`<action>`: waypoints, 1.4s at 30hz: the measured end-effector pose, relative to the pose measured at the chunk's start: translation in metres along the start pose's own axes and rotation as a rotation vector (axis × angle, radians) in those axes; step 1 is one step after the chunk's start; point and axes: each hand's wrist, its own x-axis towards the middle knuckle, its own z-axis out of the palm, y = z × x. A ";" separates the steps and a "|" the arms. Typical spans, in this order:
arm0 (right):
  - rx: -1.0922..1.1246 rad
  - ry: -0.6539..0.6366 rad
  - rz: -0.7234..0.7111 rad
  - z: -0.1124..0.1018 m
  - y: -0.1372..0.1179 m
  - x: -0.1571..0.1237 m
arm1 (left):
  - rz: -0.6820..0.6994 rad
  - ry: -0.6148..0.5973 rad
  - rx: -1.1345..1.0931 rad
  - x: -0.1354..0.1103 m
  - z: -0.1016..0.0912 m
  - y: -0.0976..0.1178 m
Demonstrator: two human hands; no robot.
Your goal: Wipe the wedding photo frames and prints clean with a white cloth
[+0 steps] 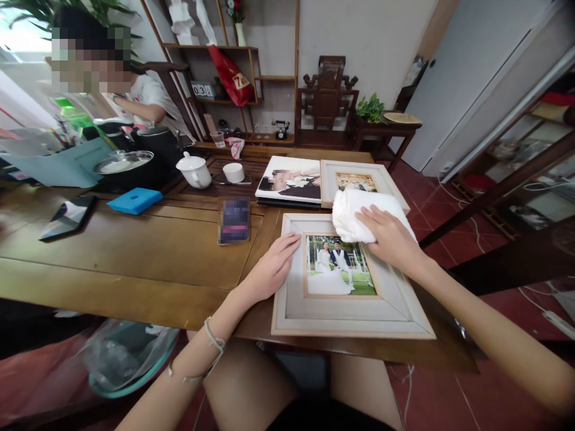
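Observation:
A pale wooden picture frame (294,308) with a photo of a couple lies face up at the table's front edge. My left hand (275,263) rests on its left border, fingers stretched out and lying flat. A folded white towel (348,212) is under my right hand (389,230), whose fingers press on and hold it. The towel covers the frame's upper right corner and part of a second pale frame (330,179) behind. Left of that second frame, a photo panel (294,188) lies on a dark stack.
The wooden table (179,281) bears a phone (234,221), a blue block (135,200), a white lidded cup (194,170), a small white cup (233,173) and a black pot (123,167). Another person (153,99) sits at the far left. A bin (130,359) stands below.

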 end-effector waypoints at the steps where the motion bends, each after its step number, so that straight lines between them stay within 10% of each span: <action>1: -0.027 -0.019 -0.005 -0.002 -0.006 -0.003 | 0.000 0.003 -0.002 0.000 0.000 0.000; 11: 0.082 -0.145 -0.350 -0.076 -0.099 -0.119 | 0.008 -0.023 0.005 0.000 0.000 -0.002; 23: 0.024 0.008 -0.023 -0.004 -0.016 -0.024 | 0.018 -0.031 -0.010 0.001 -0.002 -0.004; 28: -0.175 -0.077 0.002 -0.025 -0.036 -0.044 | 0.009 -0.034 -0.009 0.002 -0.001 -0.003; 35: -0.055 -0.193 -0.309 -0.085 -0.086 -0.121 | 0.002 -0.049 -0.001 0.002 -0.002 -0.001; 42: -0.070 -0.200 0.080 -0.058 -0.061 -0.060 | 0.035 -0.042 -0.012 0.001 -0.003 -0.003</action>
